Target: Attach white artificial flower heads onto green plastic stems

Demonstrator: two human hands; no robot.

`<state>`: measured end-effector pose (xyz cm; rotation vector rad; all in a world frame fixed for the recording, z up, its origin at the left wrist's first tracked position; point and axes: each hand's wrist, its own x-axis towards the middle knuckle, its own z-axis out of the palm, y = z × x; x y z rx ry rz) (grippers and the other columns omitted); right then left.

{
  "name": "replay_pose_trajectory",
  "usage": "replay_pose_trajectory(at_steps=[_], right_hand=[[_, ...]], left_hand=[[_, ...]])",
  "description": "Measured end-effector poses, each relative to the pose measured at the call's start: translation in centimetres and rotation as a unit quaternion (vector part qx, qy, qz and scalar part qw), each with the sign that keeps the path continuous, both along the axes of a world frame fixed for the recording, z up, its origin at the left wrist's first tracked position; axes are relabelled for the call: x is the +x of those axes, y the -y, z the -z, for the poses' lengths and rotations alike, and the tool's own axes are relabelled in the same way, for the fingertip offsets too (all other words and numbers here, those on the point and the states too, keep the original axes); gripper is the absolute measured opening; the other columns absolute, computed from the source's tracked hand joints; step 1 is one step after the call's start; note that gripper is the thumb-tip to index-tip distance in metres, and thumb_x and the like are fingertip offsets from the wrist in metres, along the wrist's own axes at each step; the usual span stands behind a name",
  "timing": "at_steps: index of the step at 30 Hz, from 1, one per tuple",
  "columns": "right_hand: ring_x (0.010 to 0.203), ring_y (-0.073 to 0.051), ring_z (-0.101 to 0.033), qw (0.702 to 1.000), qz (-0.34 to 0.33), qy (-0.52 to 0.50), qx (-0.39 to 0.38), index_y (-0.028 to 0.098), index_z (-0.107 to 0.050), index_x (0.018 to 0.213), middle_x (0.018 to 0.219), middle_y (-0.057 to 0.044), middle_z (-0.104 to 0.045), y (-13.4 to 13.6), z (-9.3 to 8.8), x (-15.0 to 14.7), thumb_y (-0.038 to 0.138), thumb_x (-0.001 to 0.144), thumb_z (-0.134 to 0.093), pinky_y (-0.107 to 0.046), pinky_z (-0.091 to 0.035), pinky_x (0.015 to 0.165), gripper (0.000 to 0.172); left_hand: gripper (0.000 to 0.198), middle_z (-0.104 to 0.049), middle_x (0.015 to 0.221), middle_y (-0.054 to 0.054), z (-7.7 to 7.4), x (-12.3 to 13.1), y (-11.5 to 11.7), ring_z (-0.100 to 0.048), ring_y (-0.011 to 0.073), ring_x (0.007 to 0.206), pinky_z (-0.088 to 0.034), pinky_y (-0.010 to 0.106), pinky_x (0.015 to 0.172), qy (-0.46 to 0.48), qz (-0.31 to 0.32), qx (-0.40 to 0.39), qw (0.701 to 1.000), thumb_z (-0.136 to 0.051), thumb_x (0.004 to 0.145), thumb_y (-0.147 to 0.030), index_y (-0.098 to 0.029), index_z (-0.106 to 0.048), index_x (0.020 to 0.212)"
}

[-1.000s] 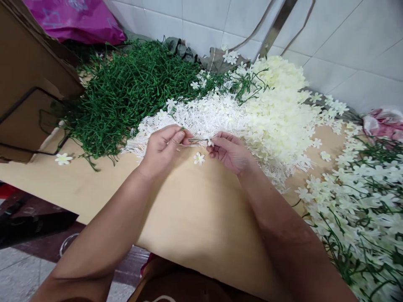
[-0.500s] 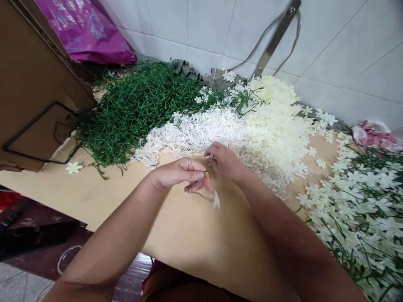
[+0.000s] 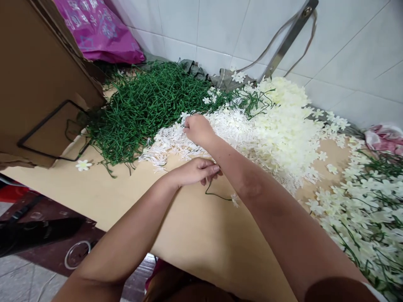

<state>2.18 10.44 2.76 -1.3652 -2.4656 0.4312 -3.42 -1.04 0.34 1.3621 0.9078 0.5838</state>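
My left hand (image 3: pixel 201 171) is closed on a thin green artificial flower stem (image 3: pixel 217 195) over the tan board. A small white flower (image 3: pixel 234 200) hangs at the stem's lower end. Farther forward, my right hand (image 3: pixel 198 129) reaches to the pile of white stamen pieces (image 3: pixel 170 140), its fingers curled at the edge of the pile. What the right fingers hold, if anything, is hidden. Left of that hand lies a heap of green plastic stems (image 3: pixel 154 96). Cream flower petals (image 3: pixel 280 126) are piled to its right.
Assembled white flowers on green stems (image 3: pixel 362 214) cover the right side of the tan board (image 3: pixel 189 222). A cardboard box (image 3: pixel 44 92) with a black wire frame (image 3: pixel 50 126) stands left. Behind are a purple bag (image 3: pixel 107 33), a metal bar (image 3: pixel 286 40) and a tiled wall.
My right hand has moved forward and left to the white stamen pile. My left hand keeps the stem, and the flower has swung slightly to the right. The view has shifted a little.
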Motion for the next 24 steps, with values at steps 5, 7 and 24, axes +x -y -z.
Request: replay_pose_trajectory(at_steps=[5, 7, 24], right_hand=[[0.069, -0.011, -0.056, 0.976, 0.025, -0.215, -0.029, 0.016, -0.060, 0.075, 0.071, 0.000, -0.058, -0.3, -1.8, 3.9, 0.017, 0.084, -0.061, -0.029, -0.047, 0.070, 0.009], [0.065, -0.010, -0.055, 0.953, 0.043, -0.296, -0.044, 0.017, -0.058, 0.077, 0.070, 0.001, -0.056, -0.9, -2.8, 6.2, 0.018, 0.086, -0.059, -0.028, -0.049, 0.065, 0.010], [0.095, -0.025, -0.054, 0.978, 0.032, -0.114, 0.169, 0.017, -0.063, 0.104, 0.102, -0.010, -0.054, 1.5, 1.2, 11.2, 0.025, 0.083, -0.065, -0.047, -0.048, 0.086, 0.023]], left_hand=[[0.028, -0.065, 0.072, 0.004, 0.9, -0.1, -0.9, -0.058, 0.0126, 0.068, -0.046, 0.024, 0.063, -0.086, -0.101, 0.135, 0.982, -0.050, 0.086, -0.036, -0.014, -0.067, 0.080], [0.025, -0.069, 0.078, 0.005, 1.4, 0.1, -1.2, -0.061, 0.0150, 0.074, -0.047, 0.027, 0.069, -0.127, -0.134, 0.193, 0.964, -0.051, 0.085, -0.032, -0.015, -0.068, 0.078], [0.030, -0.061, 0.095, 0.006, 1.9, 0.5, -1.4, -0.060, 0.0196, 0.087, -0.048, 0.035, 0.079, -0.299, -0.234, 0.312, 0.871, -0.060, 0.083, -0.035, -0.019, -0.071, 0.105]])
